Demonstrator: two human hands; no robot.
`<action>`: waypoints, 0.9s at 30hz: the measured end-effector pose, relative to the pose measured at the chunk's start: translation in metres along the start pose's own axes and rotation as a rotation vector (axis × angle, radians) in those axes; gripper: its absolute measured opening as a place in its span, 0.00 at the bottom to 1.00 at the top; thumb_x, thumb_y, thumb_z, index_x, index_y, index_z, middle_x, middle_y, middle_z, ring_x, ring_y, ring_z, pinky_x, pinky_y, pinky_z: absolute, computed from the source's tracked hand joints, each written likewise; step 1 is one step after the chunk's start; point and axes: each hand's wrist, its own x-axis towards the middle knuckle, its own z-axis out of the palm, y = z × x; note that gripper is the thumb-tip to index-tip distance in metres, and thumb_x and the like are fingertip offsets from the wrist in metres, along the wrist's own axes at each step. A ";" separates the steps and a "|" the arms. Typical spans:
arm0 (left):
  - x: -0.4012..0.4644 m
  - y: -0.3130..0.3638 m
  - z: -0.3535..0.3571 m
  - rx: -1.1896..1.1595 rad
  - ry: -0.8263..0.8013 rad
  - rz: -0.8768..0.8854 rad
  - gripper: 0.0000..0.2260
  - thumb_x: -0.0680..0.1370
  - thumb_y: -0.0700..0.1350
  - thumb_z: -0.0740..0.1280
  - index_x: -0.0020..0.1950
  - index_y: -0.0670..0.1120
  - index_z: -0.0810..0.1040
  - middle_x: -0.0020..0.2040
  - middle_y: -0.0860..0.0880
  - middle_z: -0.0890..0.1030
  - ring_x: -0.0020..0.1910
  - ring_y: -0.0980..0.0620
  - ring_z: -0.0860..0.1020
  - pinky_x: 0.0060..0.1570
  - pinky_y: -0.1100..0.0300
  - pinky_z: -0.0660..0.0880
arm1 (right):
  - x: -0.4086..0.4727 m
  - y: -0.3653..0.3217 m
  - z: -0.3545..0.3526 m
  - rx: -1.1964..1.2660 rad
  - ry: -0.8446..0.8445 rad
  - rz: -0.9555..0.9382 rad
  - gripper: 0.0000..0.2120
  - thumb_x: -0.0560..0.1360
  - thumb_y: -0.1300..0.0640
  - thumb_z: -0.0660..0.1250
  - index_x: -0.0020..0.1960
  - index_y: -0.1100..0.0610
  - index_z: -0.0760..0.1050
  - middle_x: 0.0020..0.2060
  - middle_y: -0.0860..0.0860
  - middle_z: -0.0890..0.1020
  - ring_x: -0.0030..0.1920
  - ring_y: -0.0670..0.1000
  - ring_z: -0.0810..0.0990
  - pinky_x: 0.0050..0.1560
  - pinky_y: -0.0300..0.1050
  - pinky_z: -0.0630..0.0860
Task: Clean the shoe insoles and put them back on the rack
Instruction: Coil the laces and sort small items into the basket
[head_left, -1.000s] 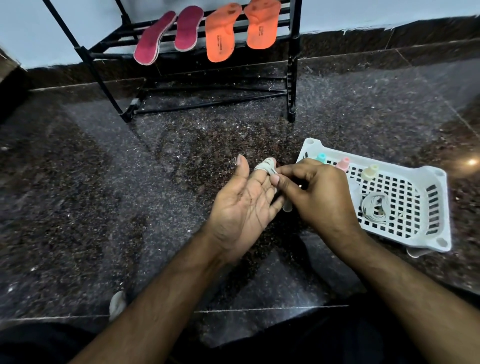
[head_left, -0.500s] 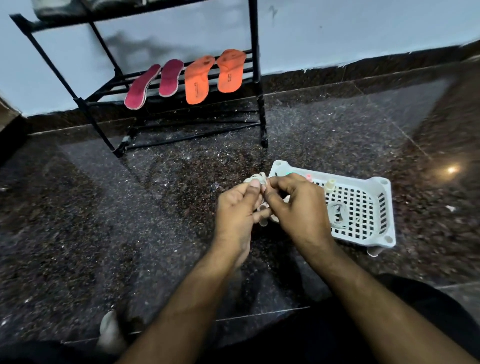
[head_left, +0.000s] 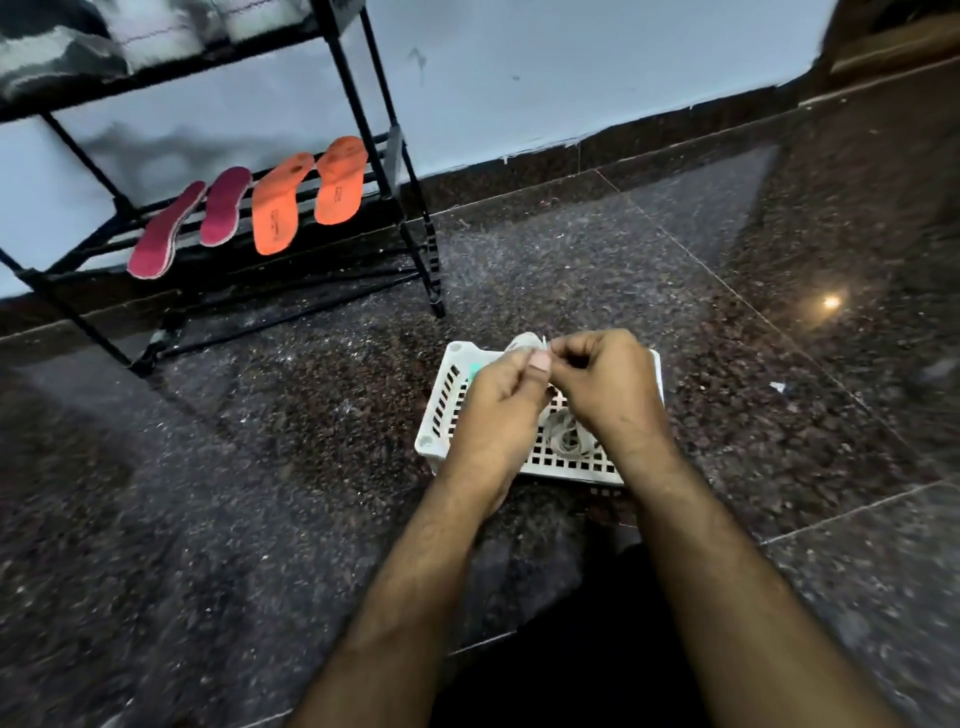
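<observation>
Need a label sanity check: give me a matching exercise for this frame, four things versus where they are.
Things:
1. orange insoles
2. maroon insoles
3. white basket
4. small white item

Places:
A. on the floor, under the hands
B. pinched between both hands
C. rack shelf, right pair
D. rack shelf, left pair

Pairs: 1-C, 2-D, 3-A, 4-B. The left hand and right hand both grip the item.

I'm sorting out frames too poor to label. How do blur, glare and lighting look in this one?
Head view: dim, bluish light; top shelf of the shoe rack smeared by motion blur; right edge blurred; a small lamp glare on the granite floor; wide-angle bending of the rack legs; both hands fairly sharp.
</observation>
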 end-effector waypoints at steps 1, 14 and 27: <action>0.001 -0.001 0.008 0.029 -0.045 0.002 0.14 0.84 0.49 0.60 0.57 0.42 0.81 0.55 0.42 0.84 0.60 0.46 0.81 0.64 0.48 0.76 | 0.006 0.004 -0.005 -0.011 0.010 0.024 0.04 0.73 0.54 0.73 0.41 0.51 0.86 0.28 0.42 0.81 0.30 0.37 0.77 0.30 0.27 0.67; 0.002 -0.011 0.050 -0.147 0.001 -0.081 0.13 0.85 0.48 0.57 0.57 0.47 0.81 0.58 0.51 0.84 0.52 0.61 0.83 0.60 0.49 0.79 | 0.040 0.041 -0.025 -0.228 0.116 0.220 0.05 0.70 0.51 0.73 0.39 0.51 0.83 0.33 0.48 0.83 0.38 0.50 0.82 0.42 0.42 0.78; 0.035 -0.065 0.040 0.578 0.103 0.221 0.15 0.80 0.41 0.68 0.66 0.48 0.79 0.64 0.54 0.80 0.64 0.54 0.77 0.69 0.53 0.71 | 0.066 0.074 -0.026 -0.362 -0.252 0.417 0.10 0.71 0.50 0.76 0.46 0.55 0.80 0.45 0.52 0.83 0.47 0.53 0.82 0.53 0.50 0.80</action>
